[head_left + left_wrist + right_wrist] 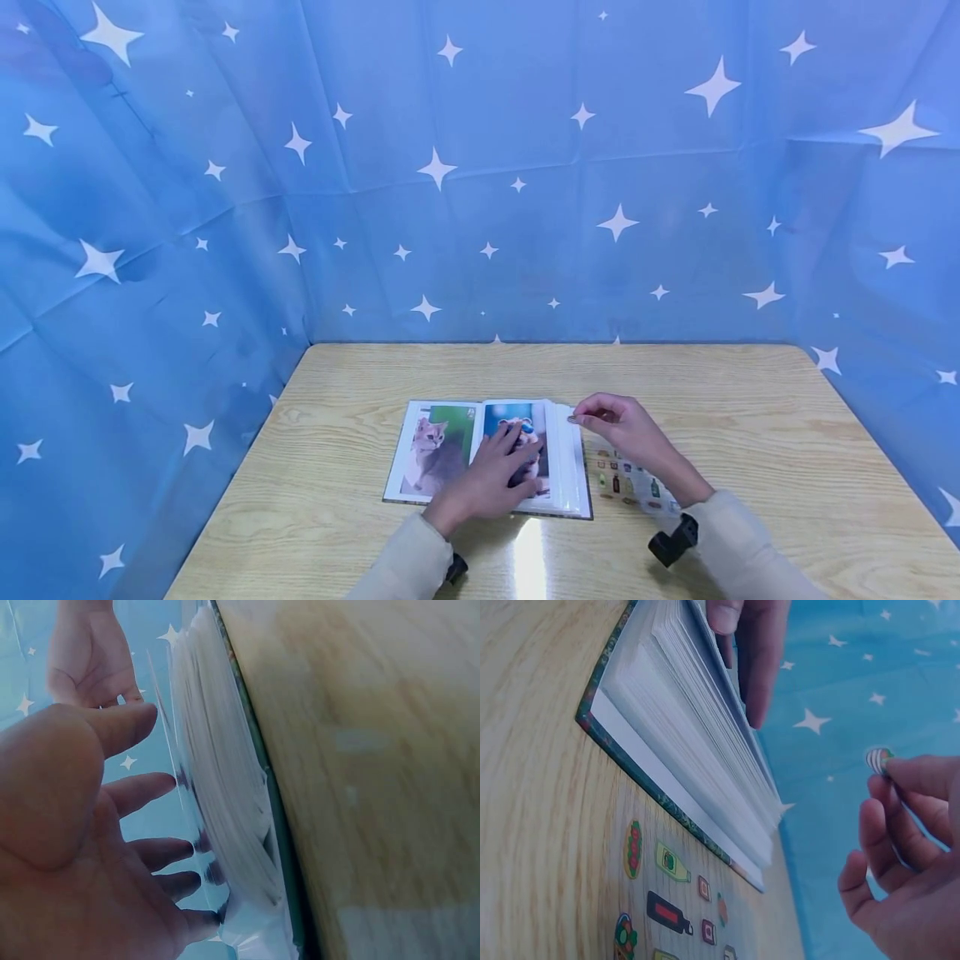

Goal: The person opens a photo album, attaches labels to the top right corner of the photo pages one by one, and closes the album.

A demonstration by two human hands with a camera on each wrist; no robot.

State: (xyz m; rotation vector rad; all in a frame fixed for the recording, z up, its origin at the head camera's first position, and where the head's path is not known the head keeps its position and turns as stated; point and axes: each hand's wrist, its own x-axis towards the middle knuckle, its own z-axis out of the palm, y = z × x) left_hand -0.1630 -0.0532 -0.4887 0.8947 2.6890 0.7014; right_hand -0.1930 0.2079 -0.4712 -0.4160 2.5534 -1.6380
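An open photo album (438,446) lies on the table, a cat picture on each visible page. Spread over the right-hand page is my left hand (495,475), its fingertips touching the photo in the left wrist view. My right hand (618,425) is raised by the album's upper right edge. Between thumb and forefinger it pinches a small striped sticker (877,760) with a bit of green and orange. Partly under the right forearm, a clear sticker sheet (630,483) printed with bottles and food lies beside the album.
The wooden table (315,483) carries the album and sheet. A blue curtain with white stars (525,208) hangs behind and to the left and right. Dark wrist-worn devices (672,540) sit at both cuffs.
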